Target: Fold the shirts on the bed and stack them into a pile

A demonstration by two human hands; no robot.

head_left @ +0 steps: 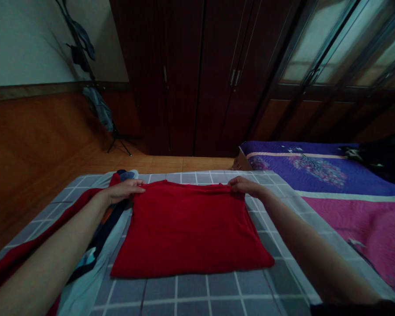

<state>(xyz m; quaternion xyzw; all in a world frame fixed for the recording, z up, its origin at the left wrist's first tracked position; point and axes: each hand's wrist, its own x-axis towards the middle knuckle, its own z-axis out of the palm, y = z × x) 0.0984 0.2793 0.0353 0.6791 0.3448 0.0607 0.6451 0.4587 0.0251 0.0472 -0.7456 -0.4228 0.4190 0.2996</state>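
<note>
The red knit garment (187,232) lay folded flat in a rough rectangle, its far edge level and its near edge slightly slanted, at the middle of a grey checked bedspread (191,289). Both hands were at the far edge, 1 at each upper corner, and the arms reached in from either side.

The left hand (125,191) lay nearly flat, palm down and only slightly curved, over the upper left corner. Whether it had a real grip could not be told, as the thumb was out of sight. The right hand (245,186) was more closed, its fingers (235,184) curled down over the upper right corner in what looked like a pinch on the cloth.

The cloth appeared light, soft and limp, likely to slump if lifted from 1 point. The 2 far corners looked like the best holds, taken together to keep the layers aligned.

A pile of light blue, dark and red clothing (85,281) lay beside the garment under the left forearm. A purple and pink quilt (319,171) covered a neighbouring bed to the right.
</note>
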